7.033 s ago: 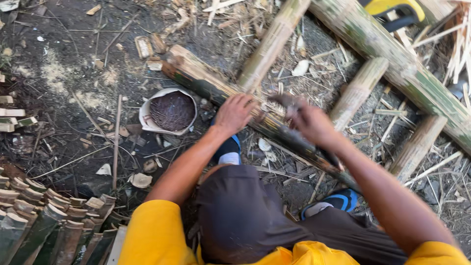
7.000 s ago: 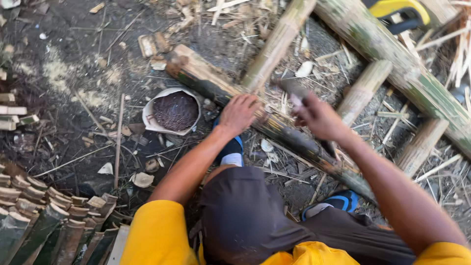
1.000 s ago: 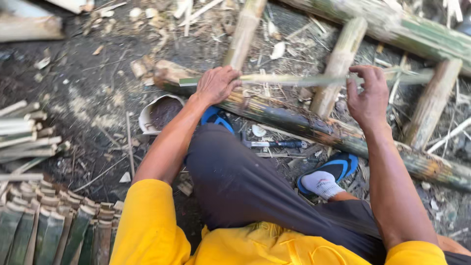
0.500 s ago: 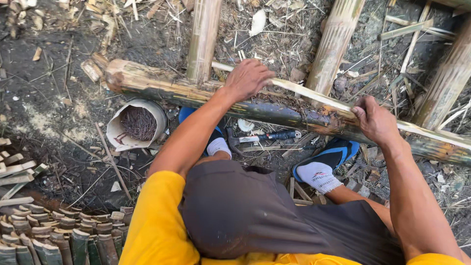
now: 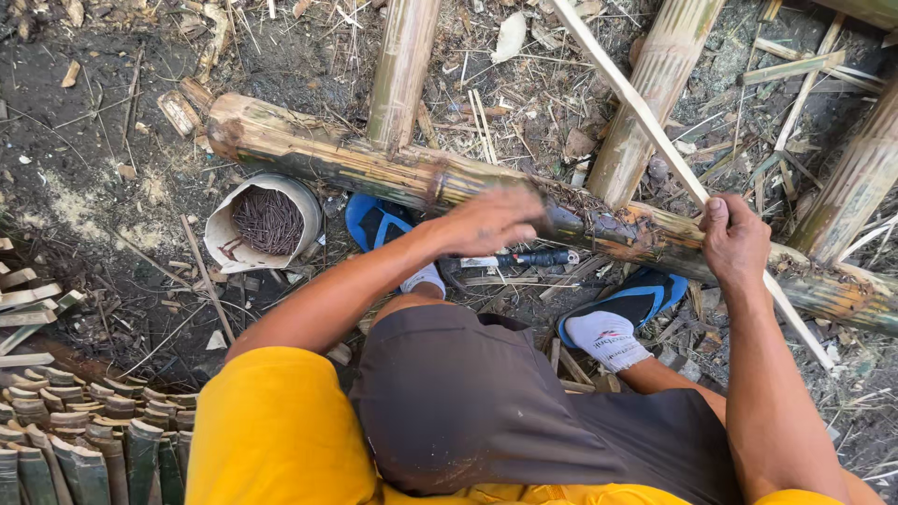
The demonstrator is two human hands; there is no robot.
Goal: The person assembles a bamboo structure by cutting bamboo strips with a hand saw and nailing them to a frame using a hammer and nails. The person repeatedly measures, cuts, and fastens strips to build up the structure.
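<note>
A thick bamboo pole (image 5: 355, 164) lies across the ground in front of my knees. My left hand (image 5: 491, 220) is blurred with motion and hovers over its middle, fingers curled, nothing visibly in it. My right hand (image 5: 736, 245) grips a thin split bamboo strip (image 5: 645, 122) that runs diagonally from the top centre down to the right, over the pole. A dark-handled tool (image 5: 524, 259) lies on the ground under the pole, just below my left hand.
A round tin of nails (image 5: 267, 220) stands on the dirt at left. Several upright bamboo poles (image 5: 400, 65) lean across the thick one. Split bamboo slats (image 5: 65, 440) are stacked at lower left. My feet in blue sandals (image 5: 627, 309) rest beneath the pole.
My left hand has slid off the pole toward the middle and blurs with motion. The right hand now holds the thin strip, which has swung up to a diagonal. The view has moved closer.
</note>
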